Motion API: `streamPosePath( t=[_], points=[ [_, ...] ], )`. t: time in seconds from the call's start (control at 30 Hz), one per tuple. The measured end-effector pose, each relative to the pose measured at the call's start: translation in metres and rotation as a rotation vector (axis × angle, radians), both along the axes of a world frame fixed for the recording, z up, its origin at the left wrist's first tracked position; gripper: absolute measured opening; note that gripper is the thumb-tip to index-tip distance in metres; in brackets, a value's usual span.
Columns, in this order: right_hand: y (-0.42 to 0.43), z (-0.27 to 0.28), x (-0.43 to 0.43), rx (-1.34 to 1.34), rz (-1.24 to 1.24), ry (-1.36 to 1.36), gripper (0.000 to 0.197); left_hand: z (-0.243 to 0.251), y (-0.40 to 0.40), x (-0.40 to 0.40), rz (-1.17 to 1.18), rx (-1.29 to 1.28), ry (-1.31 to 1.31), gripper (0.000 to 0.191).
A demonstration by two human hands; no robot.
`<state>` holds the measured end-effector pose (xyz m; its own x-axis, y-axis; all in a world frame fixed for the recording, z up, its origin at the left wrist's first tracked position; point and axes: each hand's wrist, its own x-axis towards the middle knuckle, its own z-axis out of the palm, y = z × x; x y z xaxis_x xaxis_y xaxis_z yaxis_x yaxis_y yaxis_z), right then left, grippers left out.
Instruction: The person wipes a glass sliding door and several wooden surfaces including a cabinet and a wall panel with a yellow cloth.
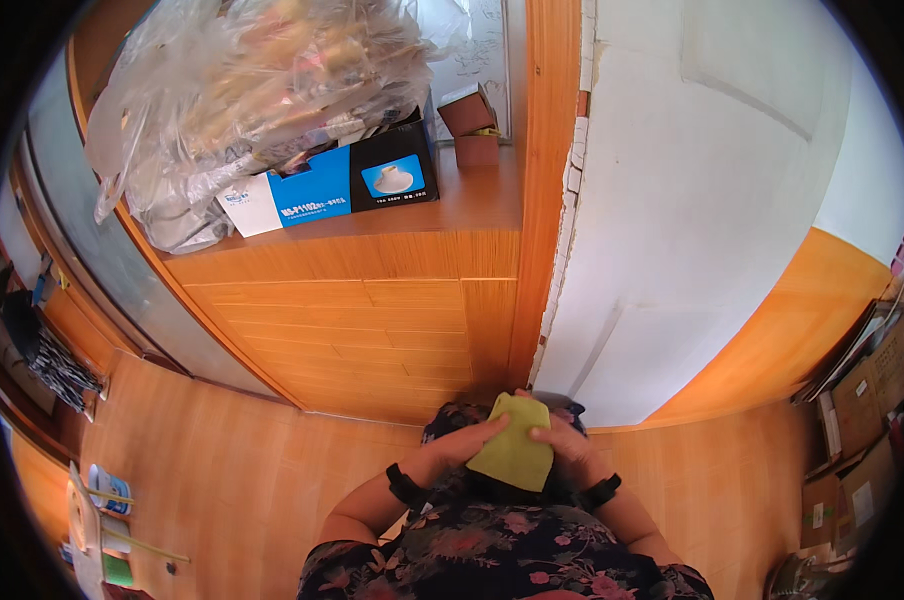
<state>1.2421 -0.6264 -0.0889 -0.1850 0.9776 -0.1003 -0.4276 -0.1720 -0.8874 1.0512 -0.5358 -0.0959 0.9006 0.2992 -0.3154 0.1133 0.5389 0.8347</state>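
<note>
A yellow-green cloth (516, 450) is held between both my hands, close in front of my body and above my lap. My left hand (471, 439) grips its left edge, the thumb lying on top. On the opposite edge, my right hand (564, 439) holds the cloth with its thumb pressed on the upper face. The fingers of both hands are mostly hidden beneath the cloth. Each wrist wears a black band. Dark flowered clothing shows under and behind the cloth.
Ahead stands a wooden shelf unit (489, 214) bearing a printed cardboard box (317, 187), bulging plastic bags (264, 97) and small brown boxes (471, 124). A white panel (669, 187) is at right, with stacked cartons (861, 412) beyond. Tubs (111, 487) stand at lower left.
</note>
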Motion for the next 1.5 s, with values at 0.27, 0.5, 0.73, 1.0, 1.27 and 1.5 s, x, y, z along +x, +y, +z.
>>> streamPosePath(
  t=[0.27,0.5,0.73,1.0,1.27,1.5],
  points=[
    [-0.024,-0.085,-0.008,-0.375,0.002,0.258,0.05,-0.028,0.003,0.0,0.006,0.031,0.094,0.063],
    [-0.03,-0.077,0.007,-0.322,-0.318,0.319,0.054,-0.029,0.02,-0.002,0.11,0.519,0.076,0.064],
    [-0.047,-0.014,0.044,0.108,-0.834,0.352,0.056,-0.082,0.049,0.021,-0.282,1.362,0.565,0.085],
    [-0.062,0.08,0.067,0.479,-1.261,0.109,0.049,-0.07,0.075,0.033,-0.01,1.621,0.345,0.026],
    [-0.022,0.269,0.021,1.227,-1.619,-0.671,0.045,0.03,0.068,0.024,0.235,1.852,-0.392,0.015],
    [0.086,0.348,-0.046,1.562,-0.765,-2.406,0.043,0.157,0.119,-0.034,1.119,2.145,-0.202,0.032]
  ],
)
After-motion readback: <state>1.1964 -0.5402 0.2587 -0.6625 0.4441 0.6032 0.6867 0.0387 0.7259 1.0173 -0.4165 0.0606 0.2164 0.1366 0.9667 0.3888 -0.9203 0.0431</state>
